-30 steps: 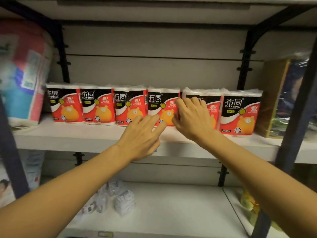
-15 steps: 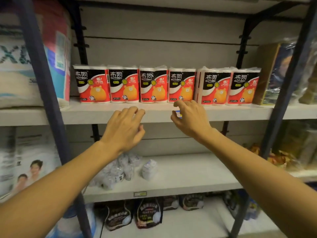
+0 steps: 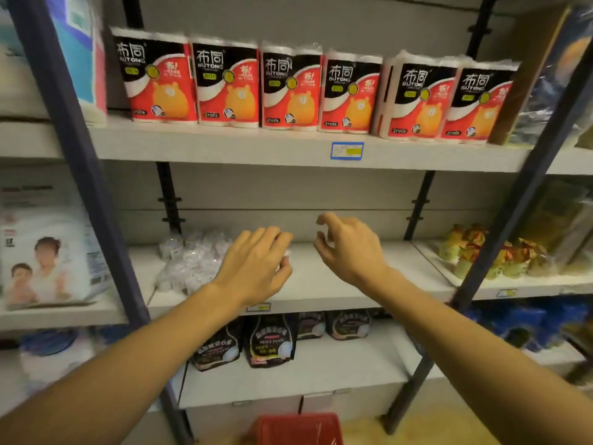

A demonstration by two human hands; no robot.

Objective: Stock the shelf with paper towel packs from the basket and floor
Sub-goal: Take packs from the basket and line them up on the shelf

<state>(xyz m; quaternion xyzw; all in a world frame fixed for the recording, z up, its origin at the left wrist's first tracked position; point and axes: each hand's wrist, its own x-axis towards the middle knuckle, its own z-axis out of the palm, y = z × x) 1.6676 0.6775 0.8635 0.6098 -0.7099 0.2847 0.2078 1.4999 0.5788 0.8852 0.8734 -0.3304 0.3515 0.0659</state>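
Head view: six paper towel packs (image 3: 314,88) in one row on the upper shelf (image 3: 224,149) at 12 o'clock, labels outward for display. Left hand (image 3: 253,268) and right hand (image 3: 349,248) central, fingers released, grasping nothing. Red basket (image 3: 298,428) at 6 o'clock; unobstructed room between shelf edge and basket.

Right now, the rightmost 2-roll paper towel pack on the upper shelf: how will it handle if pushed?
The rightmost pack is probably light for its bulk and squashy: film-wrapped rolls. It stands tall, so a high push may tip it. The glossy film looks slippery.
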